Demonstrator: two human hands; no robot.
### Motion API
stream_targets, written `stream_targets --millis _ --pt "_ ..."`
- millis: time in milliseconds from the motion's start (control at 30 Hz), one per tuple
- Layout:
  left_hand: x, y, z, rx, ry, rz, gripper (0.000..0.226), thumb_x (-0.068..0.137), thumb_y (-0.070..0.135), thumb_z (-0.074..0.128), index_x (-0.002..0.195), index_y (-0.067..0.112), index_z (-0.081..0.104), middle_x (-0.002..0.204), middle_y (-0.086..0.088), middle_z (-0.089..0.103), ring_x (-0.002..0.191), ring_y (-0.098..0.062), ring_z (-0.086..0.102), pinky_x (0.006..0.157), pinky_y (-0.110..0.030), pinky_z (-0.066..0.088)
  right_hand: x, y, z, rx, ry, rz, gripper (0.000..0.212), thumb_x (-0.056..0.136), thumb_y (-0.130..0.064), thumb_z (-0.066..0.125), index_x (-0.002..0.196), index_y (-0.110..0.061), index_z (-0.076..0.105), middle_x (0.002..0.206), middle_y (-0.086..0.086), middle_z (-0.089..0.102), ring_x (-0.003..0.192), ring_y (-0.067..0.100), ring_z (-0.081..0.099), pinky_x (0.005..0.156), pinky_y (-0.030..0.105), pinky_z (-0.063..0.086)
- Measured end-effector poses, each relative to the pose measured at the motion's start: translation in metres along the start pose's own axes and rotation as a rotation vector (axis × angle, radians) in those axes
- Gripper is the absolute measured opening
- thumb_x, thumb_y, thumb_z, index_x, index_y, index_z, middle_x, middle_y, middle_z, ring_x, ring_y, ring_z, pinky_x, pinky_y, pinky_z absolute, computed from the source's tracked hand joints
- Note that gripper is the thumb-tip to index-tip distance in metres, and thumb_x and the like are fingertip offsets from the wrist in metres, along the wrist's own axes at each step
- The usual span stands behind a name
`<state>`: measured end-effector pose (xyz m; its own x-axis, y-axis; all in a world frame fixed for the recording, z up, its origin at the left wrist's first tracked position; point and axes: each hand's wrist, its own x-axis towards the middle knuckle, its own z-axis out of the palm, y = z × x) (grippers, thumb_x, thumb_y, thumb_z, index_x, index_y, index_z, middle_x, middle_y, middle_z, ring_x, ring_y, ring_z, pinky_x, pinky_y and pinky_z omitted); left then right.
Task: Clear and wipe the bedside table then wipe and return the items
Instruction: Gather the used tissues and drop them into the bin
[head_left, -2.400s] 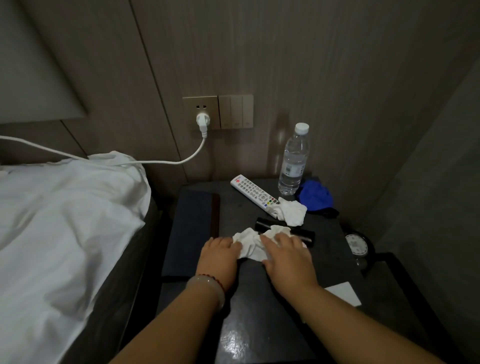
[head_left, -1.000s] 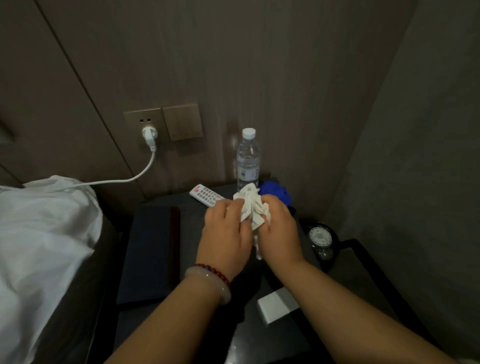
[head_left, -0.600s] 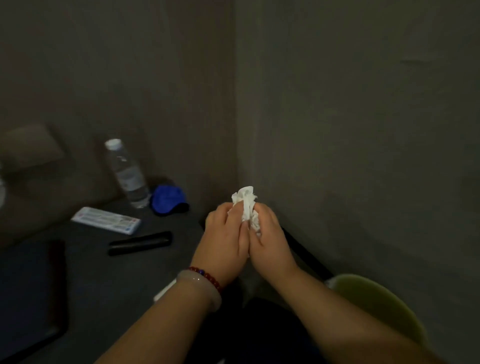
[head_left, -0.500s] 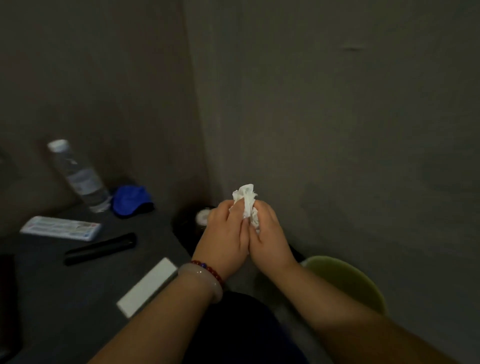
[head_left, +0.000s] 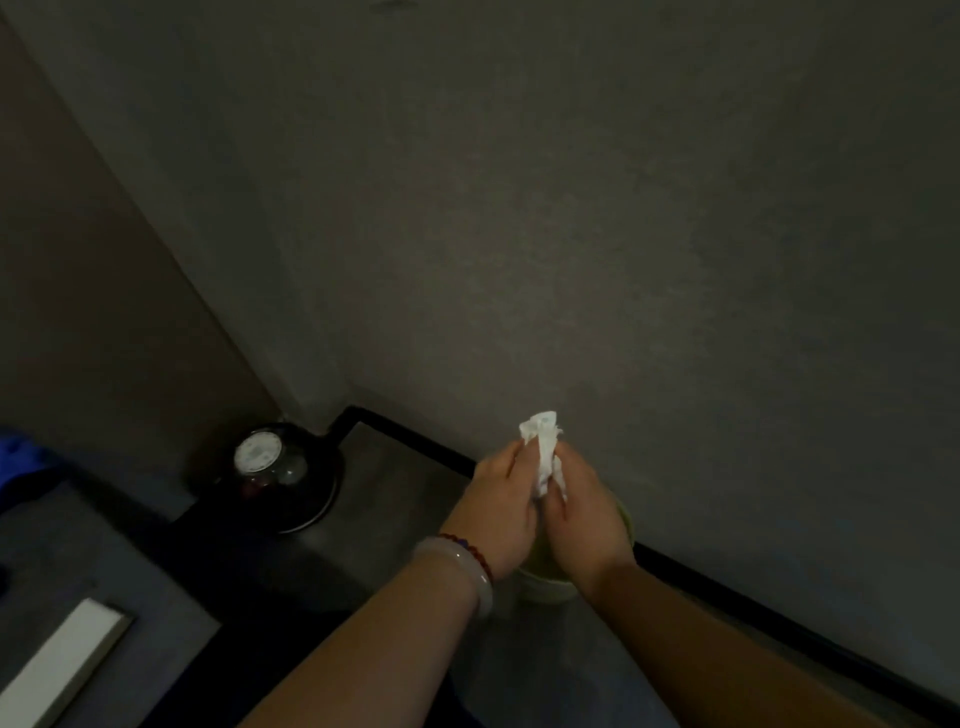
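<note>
Your left hand (head_left: 498, 512) and right hand (head_left: 584, 512) are pressed together around a crumpled white tissue (head_left: 543, 452), each grip pinching it so its top pokes up above your fingers. You hold it over a yellow-green bin (head_left: 545, 584), which sits on the floor against the wall. Left of the bin stands a black scale (head_left: 275, 475) with a round dial. Further left of the bin, the dark worktop (head_left: 104, 566) carries a white card (head_left: 57, 665).
</note>
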<state>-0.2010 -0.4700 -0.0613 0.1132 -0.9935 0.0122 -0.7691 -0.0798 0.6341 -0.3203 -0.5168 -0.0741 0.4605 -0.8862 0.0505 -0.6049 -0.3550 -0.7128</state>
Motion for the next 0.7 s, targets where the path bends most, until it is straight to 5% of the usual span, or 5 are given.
stream_targets --millis 67,200,367,467,700 --pt "0.013 -0.005 0.023 -0.035 -0.040 -0.002 0.056 0.092 0.029 0.032 0.147 0.019 0.037 0.142 -0.006 0.047 0.129 -0.018 0.045 0.111 -0.036 0.036 0.001 0.027 0.005 -0.084 0.035 -0.004 0.034 0.097 -0.030 0.041 0.128 -0.024 0.052 0.124 0.000 0.061 0.114 0.018 0.054 0.100 0.037 0.044" --pt "0.035 -0.020 0.059 -0.009 -0.107 -0.115 0.048 0.097 0.017 0.048 0.144 0.017 0.041 0.143 -0.006 0.049 0.132 -0.023 0.046 0.110 -0.036 0.035 0.007 0.073 0.022 -0.056 0.004 0.098 0.051 0.092 -0.045 0.031 0.133 -0.022 0.051 0.136 0.002 0.052 0.122 0.016 0.050 0.102 0.042 0.045" --pt "0.063 -0.036 0.090 0.148 -0.414 -0.266 0.073 0.094 0.032 0.053 0.153 0.034 0.009 0.162 -0.004 0.011 0.148 -0.030 0.012 0.118 -0.052 0.020 0.023 0.088 0.026 -0.082 -0.206 0.317 0.061 0.091 -0.052 0.042 0.146 -0.031 0.027 0.155 -0.002 0.026 0.141 0.020 0.029 0.114 0.047 0.031" --pt "0.072 -0.045 0.088 0.233 -0.633 -0.301 0.077 0.097 0.035 0.051 0.155 0.029 0.000 0.163 -0.006 -0.010 0.149 -0.032 -0.005 0.121 -0.048 0.002 0.037 0.101 0.038 -0.141 -0.277 0.423 0.048 0.098 -0.036 0.046 0.143 -0.018 0.039 0.146 0.004 0.043 0.131 0.020 0.044 0.112 0.038 0.033" --pt "0.058 -0.064 0.066 0.093 -0.438 -0.337 0.042 0.101 0.023 0.039 0.142 0.014 0.047 0.147 -0.009 0.046 0.133 -0.028 0.045 0.113 -0.036 0.031 0.040 0.081 0.042 -0.274 -0.216 0.346 0.031 0.099 -0.020 0.042 0.124 -0.011 0.059 0.124 0.010 0.061 0.113 0.025 0.057 0.098 0.034 0.043"
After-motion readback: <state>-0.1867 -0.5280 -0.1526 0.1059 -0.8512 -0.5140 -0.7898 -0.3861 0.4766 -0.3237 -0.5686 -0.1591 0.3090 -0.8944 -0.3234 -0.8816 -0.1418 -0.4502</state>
